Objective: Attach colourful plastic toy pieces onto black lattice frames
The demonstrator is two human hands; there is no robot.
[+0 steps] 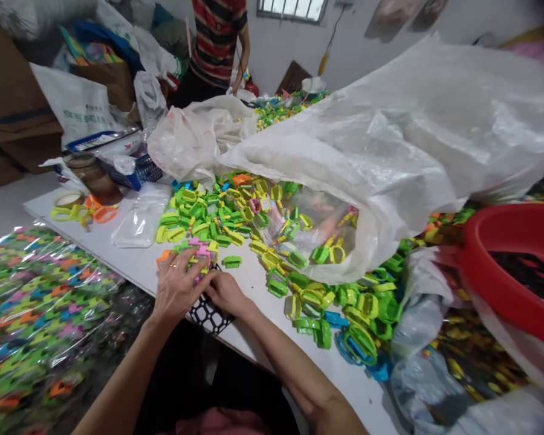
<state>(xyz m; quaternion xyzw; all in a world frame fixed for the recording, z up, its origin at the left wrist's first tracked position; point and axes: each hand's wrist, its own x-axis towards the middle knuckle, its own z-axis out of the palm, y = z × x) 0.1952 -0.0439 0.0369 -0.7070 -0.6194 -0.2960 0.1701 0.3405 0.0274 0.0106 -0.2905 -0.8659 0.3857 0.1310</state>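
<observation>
My left hand (176, 287) arches over a tight cluster of small pink, yellow, orange and green plastic pieces (204, 251), its fingers bent around them. Close beside it, my right hand (225, 294) has its fingers curled in at the near side of the cluster. What those fingertips pinch is hidden. Under both hands lies a black honeycomb-patterned sheet (211, 315) at the table's near edge. A single green piece (231, 261) rests just beyond my right hand. Past the cluster, a heap of green and yellow pieces (199, 208) covers the white table (258, 314).
A big white plastic sack (390, 145) spills pieces from its mouth. Clear bags (142, 214), orange-handled scissors (100, 208), a brown jar (93, 175) and a blue basket (142, 172) stand left. A red basin (508, 241) is right. Another person (220, 45) stands behind.
</observation>
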